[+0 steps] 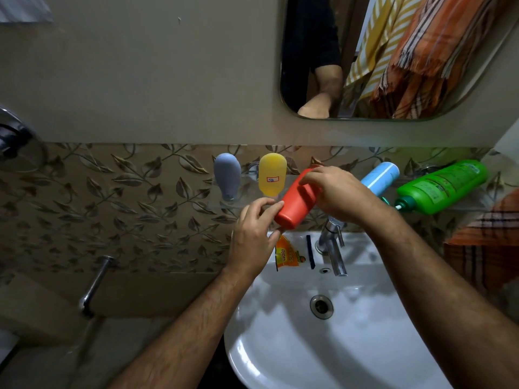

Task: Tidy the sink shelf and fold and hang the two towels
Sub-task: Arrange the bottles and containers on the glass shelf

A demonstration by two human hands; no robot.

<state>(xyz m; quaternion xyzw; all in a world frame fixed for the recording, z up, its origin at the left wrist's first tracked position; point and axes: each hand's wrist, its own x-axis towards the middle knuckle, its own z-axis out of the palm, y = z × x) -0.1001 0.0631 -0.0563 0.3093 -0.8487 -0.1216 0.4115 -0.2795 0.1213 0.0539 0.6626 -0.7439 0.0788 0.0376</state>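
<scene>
Both hands hold one red bottle tilted above the back rim of the white sink: the right hand curls around its upper end at about 1 o'clock, while the left hand pinches its lower end at about 7 o'clock. On the glass shelf behind, a grey bottle and a yellow bottle stand at 10 o'clock of the red one, and a blue bottle and a green pump bottle lie tilted at 3 o'clock. An orange checked towel hangs at the far right edge, near the green bottle, and an orange sachet lies on the sink rim beside the tap.
</scene>
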